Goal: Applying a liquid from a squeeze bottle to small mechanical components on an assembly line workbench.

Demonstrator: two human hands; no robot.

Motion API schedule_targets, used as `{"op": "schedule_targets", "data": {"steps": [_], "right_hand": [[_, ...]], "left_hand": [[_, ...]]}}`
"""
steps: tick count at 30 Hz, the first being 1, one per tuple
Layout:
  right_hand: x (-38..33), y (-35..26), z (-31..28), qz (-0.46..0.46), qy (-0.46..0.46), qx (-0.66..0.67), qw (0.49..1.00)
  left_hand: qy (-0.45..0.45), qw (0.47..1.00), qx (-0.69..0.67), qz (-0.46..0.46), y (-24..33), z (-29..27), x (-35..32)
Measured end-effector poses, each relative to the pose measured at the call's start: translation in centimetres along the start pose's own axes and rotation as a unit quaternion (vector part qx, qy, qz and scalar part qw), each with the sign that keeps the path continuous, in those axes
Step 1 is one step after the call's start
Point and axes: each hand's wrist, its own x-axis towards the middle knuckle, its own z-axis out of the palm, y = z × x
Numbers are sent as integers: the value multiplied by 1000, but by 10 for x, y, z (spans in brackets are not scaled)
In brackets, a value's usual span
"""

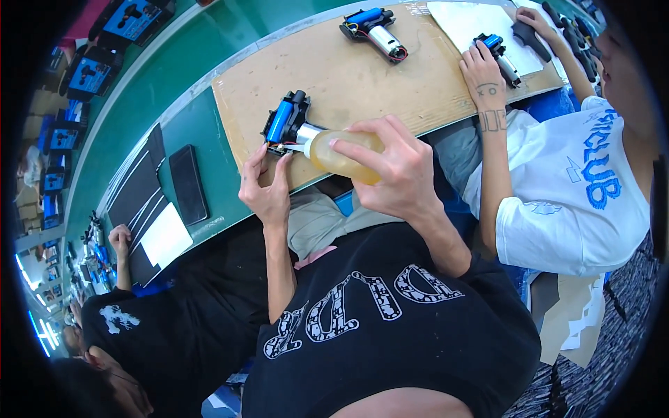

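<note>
My right hand (401, 164) is wrapped round a squeeze bottle (334, 155) of yellowish, translucent material, tilted on its side. Its narrow white nozzle reaches to the lower end of an open black device housing (298, 111). That housing bears a blue cylindrical battery (281, 121), a silver motor cylinder (307, 132) partly behind the bottle, and small wires. With thumb and fingers, my left hand (266, 187) grips the housing's near end, just left of the nozzle tip. Whether any liquid leaves the nozzle is too small to see.
A similar open device (376, 35) lies at the far side of the brown board (334, 83). At right, a co-worker's hand (481, 70) rests on another one. Left of the board are a black phone (189, 184) and black sheets (136, 188); several printed boxes (90, 73) stand beyond.
</note>
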Motion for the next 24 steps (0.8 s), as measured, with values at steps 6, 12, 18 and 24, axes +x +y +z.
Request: {"op": "schedule_targets", "data": {"steps": [6,12,18,24], "right_hand": [[-4,5,0,-2,14,3,1000],[-8,8,1,-1,22,7,1000],[-8,12,1,-6,26,24,999],[-11,19,0,2,35,46,998]], "left_hand": [[0,1000,1,0,1,2,1],[-3,1000,5,-8,2,1,1],[-4,1000,8,-16,1,1,0],[-3,1000,-1,-24,2,2,1]]}}
